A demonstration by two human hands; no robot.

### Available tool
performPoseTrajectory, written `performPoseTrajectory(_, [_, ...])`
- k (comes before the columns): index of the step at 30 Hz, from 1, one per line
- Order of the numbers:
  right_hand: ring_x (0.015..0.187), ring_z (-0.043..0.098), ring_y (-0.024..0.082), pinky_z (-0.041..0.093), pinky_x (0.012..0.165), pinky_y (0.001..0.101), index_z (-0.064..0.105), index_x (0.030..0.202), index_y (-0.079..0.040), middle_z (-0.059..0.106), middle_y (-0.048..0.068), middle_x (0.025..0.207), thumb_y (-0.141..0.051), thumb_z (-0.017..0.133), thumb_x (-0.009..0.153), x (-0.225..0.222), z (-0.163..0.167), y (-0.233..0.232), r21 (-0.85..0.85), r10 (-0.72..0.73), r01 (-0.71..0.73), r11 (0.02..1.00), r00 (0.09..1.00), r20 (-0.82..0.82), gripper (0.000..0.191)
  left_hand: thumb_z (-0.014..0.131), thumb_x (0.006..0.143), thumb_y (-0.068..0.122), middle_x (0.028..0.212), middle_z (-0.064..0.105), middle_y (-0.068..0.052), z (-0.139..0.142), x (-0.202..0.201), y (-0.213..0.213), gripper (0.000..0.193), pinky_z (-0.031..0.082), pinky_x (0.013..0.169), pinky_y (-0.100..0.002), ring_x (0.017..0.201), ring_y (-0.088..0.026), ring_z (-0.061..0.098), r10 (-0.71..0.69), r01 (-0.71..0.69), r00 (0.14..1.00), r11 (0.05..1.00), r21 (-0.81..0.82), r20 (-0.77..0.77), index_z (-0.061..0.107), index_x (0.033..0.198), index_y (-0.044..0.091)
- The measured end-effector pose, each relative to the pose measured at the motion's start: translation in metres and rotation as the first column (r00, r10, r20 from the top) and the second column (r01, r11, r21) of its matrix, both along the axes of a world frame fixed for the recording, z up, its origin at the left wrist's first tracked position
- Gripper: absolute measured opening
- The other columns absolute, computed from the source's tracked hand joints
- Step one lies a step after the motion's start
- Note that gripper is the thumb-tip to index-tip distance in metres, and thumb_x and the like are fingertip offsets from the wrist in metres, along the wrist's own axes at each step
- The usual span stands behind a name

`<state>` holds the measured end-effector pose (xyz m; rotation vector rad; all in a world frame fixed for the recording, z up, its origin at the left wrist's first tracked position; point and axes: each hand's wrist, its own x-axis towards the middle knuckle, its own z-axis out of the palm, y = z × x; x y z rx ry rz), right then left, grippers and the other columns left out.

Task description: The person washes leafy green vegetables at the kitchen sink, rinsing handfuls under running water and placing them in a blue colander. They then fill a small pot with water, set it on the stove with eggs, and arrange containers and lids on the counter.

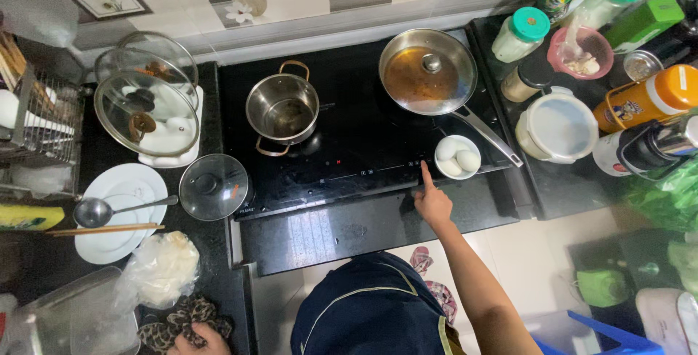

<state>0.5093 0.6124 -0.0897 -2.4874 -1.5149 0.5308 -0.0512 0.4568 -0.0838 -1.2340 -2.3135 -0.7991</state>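
Right hand [433, 204] stretched forward, index finger extended, tip touching the control strip at the front edge of the black induction cooktop [356, 133]; other fingers curled in, gripping nothing. Left hand [198, 339] low at the bottom edge of the view, resting on a leopard-patterned cloth [178, 320] on the dark surface [218, 282]; whether clamped on the cloth or only laid upon it, cannot tell.

Just beyond the pointing fingertip, on the cooktop's front right: small white bowl [457, 156] holding three pale eggs. Behind it, on the right cooking zone: steel frying pan [427, 71] under a glass lid, long handle slanting toward the bowl and passing just beside it. On the left zone: open steel pot [283, 110] with two loop handles, lid off.

Left of the cooktop on the surface: round glass lid [213, 187] lying flat near the cooktop's corner; white plate [120, 212] bearing a steel ladle [98, 211] and a pair of wooden chopsticks [105, 230]; further back, two glass lids [145, 93] stacked over a white dish. Clear plastic bag [161, 268] with something pale in it, between plate and cloth.

Right of the cooktop: crowd of jars and bottles, among them a white lidded pot [558, 126] and an orange bottle [651, 97].
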Motion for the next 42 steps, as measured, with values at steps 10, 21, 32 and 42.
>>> performPoseTrajectory(10, [0.071, 0.07, 0.043, 0.056, 0.068, 0.0542, 0.007, 0.164, -0.043, 0.072, 0.021, 0.075, -0.017, 0.068, 0.082, -0.002, 0.001, -0.004, 0.01, 0.021, -0.021, 1.0, 1.0, -0.005, 0.106, 0.065, 0.109, 0.023, 0.092, 0.053, -0.021, -0.002, 0.001, -0.008, 0.031, 0.041, 0.08, -0.053, 0.086, -0.041, 0.052, 0.01, -0.011, 1.0, 0.999, -0.037, -0.028, 0.058, 0.09, -0.001])
performPoseTrajectory(21, [0.065, 0.07, 0.041, 0.055, 0.063, 0.0527, 0.001, 0.164, -0.037, 0.071, 0.02, 0.072, -0.017, 0.069, 0.081, -0.016, 0.009, -0.003, 0.013, 0.067, -0.067, 0.998, 0.997, 0.031, 0.109, 0.067, 0.108, 0.028, 0.091, 0.056, -0.019, -0.003, -0.002, -0.011, 0.028, 0.045, 0.079, -0.051, 0.087, -0.039, 0.056, 0.038, -0.041, 0.999, 0.996, -0.074, -0.038, 0.066, 0.098, 0.002])
performPoseTrajectory(32, [0.063, 0.07, 0.037, 0.057, 0.063, 0.0511, 0.007, 0.163, -0.038, 0.072, 0.017, 0.073, -0.019, 0.066, 0.082, -0.145, 0.004, 0.028, -0.01, 0.499, -0.499, 0.866, 0.866, -0.014, 0.102, 0.069, 0.109, 0.032, 0.091, 0.058, -0.018, -0.001, -0.001, -0.02, 0.03, 0.047, 0.075, -0.052, 0.089, -0.04, 0.058, 0.065, -0.081, 0.993, 0.982, -0.169, -0.094, 0.068, 0.099, 0.004])
performPoseTrajectory(42, [0.066, 0.069, 0.04, 0.057, 0.066, 0.0531, 0.004, 0.164, -0.034, 0.072, 0.019, 0.074, -0.021, 0.064, 0.084, -0.152, 0.015, 0.009, -0.032, 0.518, -0.519, 0.854, 0.854, -0.045, 0.101, 0.065, 0.11, 0.036, 0.094, 0.06, -0.013, 0.0, -0.002, -0.018, 0.032, 0.047, 0.072, -0.051, 0.091, -0.037, 0.059, 0.148, -0.169, 0.984, 0.955, -0.244, -0.103, 0.066, 0.096, 0.007])
